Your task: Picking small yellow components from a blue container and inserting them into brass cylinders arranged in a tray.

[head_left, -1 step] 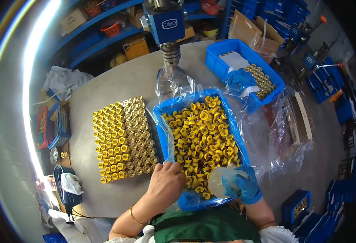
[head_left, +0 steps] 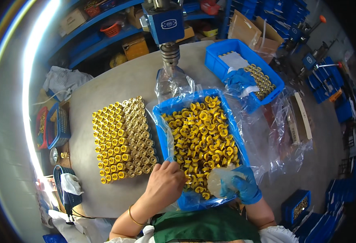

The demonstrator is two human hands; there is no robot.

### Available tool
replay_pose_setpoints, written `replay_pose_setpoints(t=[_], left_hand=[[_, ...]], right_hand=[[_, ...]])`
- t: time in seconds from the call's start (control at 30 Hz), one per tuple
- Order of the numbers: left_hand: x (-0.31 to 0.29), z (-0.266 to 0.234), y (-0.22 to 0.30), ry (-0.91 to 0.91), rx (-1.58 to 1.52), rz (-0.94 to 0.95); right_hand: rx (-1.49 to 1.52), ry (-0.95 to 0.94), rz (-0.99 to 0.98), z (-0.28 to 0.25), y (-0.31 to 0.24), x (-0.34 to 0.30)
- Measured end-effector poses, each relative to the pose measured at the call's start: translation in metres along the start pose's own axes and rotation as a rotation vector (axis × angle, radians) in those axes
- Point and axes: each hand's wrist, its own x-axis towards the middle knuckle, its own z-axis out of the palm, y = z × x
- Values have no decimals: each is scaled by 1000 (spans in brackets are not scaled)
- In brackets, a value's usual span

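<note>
A blue bin [head_left: 235, 139], lined with clear plastic film, holds a heap of small yellow flared caps [head_left: 204, 137] with pin-like stems. At its near left corner is my bare left hand [head_left: 168, 178], fingers curled together; whatever they may pinch is hidden. My right hand [head_left: 247, 187], in a blue glove, grips a translucent whitish rounded plastic piece [head_left: 217, 182] over the bin's near right corner. Left of the bin stand tight rows of brass-coloured fittings [head_left: 139, 141]. The rows farther left have yellow caps [head_left: 111, 141] in them.
A drill-press head [head_left: 165, 24] with a chuck hangs beyond the bin. Another blue bin [head_left: 216, 60] at the back right holds brass parts and a blue glove [head_left: 241, 80]. Loose clear film [head_left: 283, 150] lies on the grey table [head_left: 84, 194]. Baskets [head_left: 60, 125] stand at far left.
The fingers of my gloved right hand have shifted slightly on the translucent piece. My left hand stays almost in place.
</note>
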Motion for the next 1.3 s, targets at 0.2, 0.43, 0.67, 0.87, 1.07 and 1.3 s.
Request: replay_pose_setpoints(t=[0.2,0.43,0.67,0.87,1.07,1.3], left_hand=[[-4,-3,0,201,-972,-265],[-8,17,4,197,-2033,-417],[-5,17,6,193,-1986,-362],[-5,16,7,169,-1998,-375],[-5,23,5,170,-2035,-357],[-4,23,7,166,-2030,-328]], right_hand=[[-267,-209,-49,12,-11,3],[-417,-205,-262,11,-5,11],[-384,-173,-153,13,-6,11],[-352,-100,-150,15,-4,8],[-329,-145,-101,15,-7,8],[-308,-147,-69,15,-9,8]])
